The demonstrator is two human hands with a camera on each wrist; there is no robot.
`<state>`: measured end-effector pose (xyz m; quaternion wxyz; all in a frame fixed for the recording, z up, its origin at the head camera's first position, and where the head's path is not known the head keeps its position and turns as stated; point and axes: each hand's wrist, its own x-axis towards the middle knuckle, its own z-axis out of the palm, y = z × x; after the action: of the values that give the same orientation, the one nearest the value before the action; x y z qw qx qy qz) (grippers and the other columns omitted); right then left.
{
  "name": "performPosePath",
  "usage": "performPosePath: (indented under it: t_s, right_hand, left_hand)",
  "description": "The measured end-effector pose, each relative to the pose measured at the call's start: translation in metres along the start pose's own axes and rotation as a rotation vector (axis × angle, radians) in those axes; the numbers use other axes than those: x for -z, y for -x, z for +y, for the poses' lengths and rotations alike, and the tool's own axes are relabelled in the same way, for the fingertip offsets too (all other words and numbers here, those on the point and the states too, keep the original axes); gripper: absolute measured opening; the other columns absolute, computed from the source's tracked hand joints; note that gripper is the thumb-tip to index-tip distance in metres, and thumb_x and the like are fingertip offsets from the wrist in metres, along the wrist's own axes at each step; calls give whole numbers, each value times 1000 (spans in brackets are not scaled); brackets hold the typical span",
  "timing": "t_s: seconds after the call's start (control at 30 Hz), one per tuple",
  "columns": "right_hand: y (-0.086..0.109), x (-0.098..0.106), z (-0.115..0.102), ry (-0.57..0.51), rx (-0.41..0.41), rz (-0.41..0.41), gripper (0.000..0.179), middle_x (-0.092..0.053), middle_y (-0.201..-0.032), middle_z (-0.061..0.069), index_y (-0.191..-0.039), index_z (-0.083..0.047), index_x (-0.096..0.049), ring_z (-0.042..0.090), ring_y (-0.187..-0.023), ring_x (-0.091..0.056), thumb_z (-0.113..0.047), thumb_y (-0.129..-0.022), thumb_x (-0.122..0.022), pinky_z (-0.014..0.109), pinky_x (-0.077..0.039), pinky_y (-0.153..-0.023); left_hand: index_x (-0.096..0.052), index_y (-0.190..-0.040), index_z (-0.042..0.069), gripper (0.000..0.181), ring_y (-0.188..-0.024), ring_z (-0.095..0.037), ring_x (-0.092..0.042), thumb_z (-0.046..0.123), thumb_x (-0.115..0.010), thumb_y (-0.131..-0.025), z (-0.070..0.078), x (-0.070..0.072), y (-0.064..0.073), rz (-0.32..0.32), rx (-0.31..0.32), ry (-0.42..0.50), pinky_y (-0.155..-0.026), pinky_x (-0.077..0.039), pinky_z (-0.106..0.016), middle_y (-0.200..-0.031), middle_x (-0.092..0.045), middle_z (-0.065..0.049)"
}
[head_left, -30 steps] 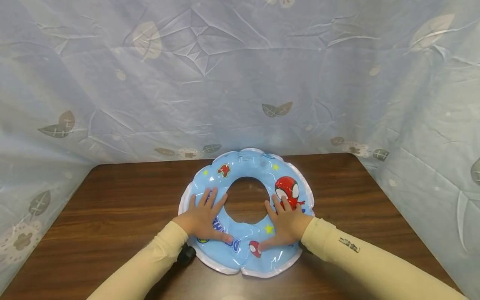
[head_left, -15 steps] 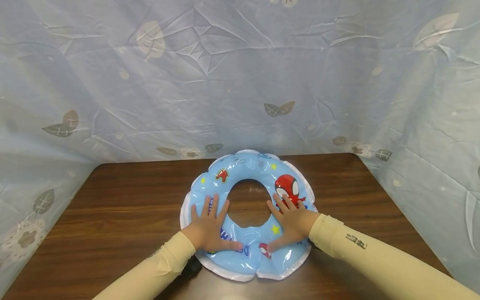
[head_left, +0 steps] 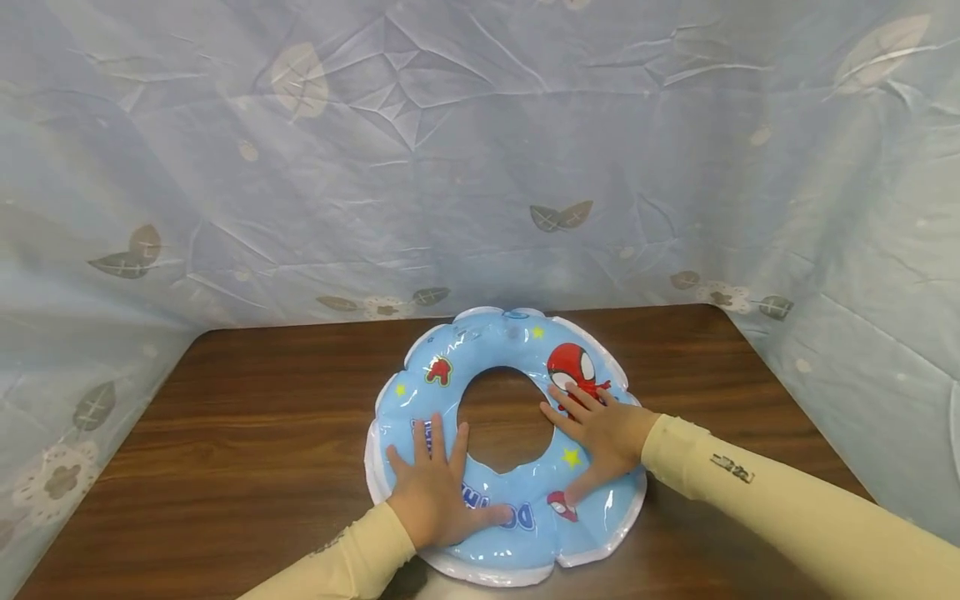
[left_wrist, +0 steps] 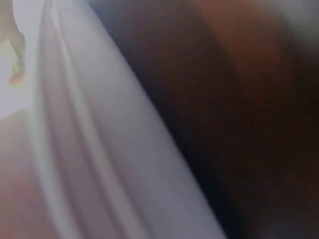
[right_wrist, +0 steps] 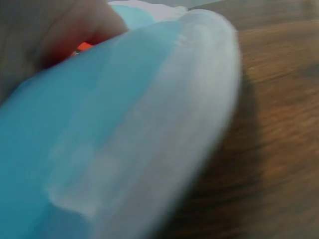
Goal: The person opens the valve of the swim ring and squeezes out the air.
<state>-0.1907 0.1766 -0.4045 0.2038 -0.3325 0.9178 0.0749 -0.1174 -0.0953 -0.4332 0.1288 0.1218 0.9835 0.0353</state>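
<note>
A light blue inflatable swim ring [head_left: 480, 342] with a white scalloped rim, yellow stars and red cartoon prints lies flat on the brown wooden table. My left hand [head_left: 435, 496] rests on its near left part, fingers spread and straight, thumb pointing right across the lettering. On the right part my right hand [head_left: 603, 437] lies with spread fingers, the tips over the red masked figure and the thumb beside a small red print. In the right wrist view the hand [right_wrist: 75, 30] presses on the blue vinyl beside the white rim. The left wrist view is blurred, with the ring's pale edge [left_wrist: 119, 114] close up.
The wooden table [head_left: 262, 417] stretches out around the ring on both sides. A pale blue curtain [head_left: 450, 167] with leaf and flower prints hangs behind the table and along its sides.
The ring has turned counterclockwise and shifted slightly right and nearer. My left hand has moved right and nearer with it; my right hand has moved a little to the right.
</note>
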Motion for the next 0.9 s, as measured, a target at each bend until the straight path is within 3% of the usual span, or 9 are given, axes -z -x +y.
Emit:
performPosePath:
  t_s: [0.13, 0.3, 0.47, 0.57, 0.7, 0.8, 0.9]
  right_hand:
    - [1, -3, 5, 4, 35, 16, 129, -5, -175, 11, -167, -15, -14, 40, -159, -3, -96, -73, -50, 67, -15, -122]
    - [1, -6, 10, -8, 39, 30, 128, -6, -175, 10, -167, -16, -15, 40, -159, -4, -95, -73, -52, 67, -15, -122]
    - [1, -9, 13, -63, 39, 51, 132, -6, -175, 8, -167, -15, -14, 38, -160, -2, -95, -71, -54, 67, -12, -123]
    - [2, -9, 16, -107, 47, 66, 134, -6, -175, 6, -167, -14, -13, 36, -160, -2, -94, -69, -57, 66, -11, -123]
    - [4, -8, 20, -158, 56, 97, 133, -4, -175, 6, -167, -14, -12, 34, -160, -1, -92, -71, -60, 64, -10, -124]
    - [3, -4, 23, -189, 49, 146, 130, -4, -175, 8, -167, -14, -12, 36, -160, -1, -89, -73, -62, 65, -11, -123]
    - [-2, -1, 23, -220, 33, 191, 128, -7, -174, 12, -167, -12, -13, 40, -159, -1, -85, -75, -65, 70, -10, -121]
  left_hand:
    - [-23, -165, 9, 131, -153, -56, -13, 99, -45, -72, 6, -1, 2, -2, 29, -1, -104, -23, -86, -167, -13, -32]
    - [-23, -165, 10, 131, -152, -57, -12, 100, -44, -72, 6, 2, 1, -21, 15, 28, -104, -22, -87, -167, -12, -33]
    - [-31, -164, 14, 118, -151, -57, -18, 95, -44, -79, -1, 10, 0, -11, -4, 84, -102, -26, -86, -166, -19, -32]
    - [-37, -161, 12, 107, -146, -57, -31, 85, -54, -84, -7, 18, 1, 45, -55, 86, -100, -37, -81, -162, -30, -32]
    - [-41, -158, 7, 104, -142, -52, -42, 71, -73, -83, -18, 30, -8, 178, -193, 36, -102, -43, -72, -158, -39, -31]
    - [-39, -160, 10, 111, -148, -48, -35, 73, -77, -77, -28, 37, -26, 279, -284, -39, -114, -32, -69, -162, -36, -27]
    - [-35, -162, 12, 117, -154, -46, -23, 77, -76, -74, -39, 39, -44, 313, -326, -82, -119, -16, -71, -167, -27, -24]
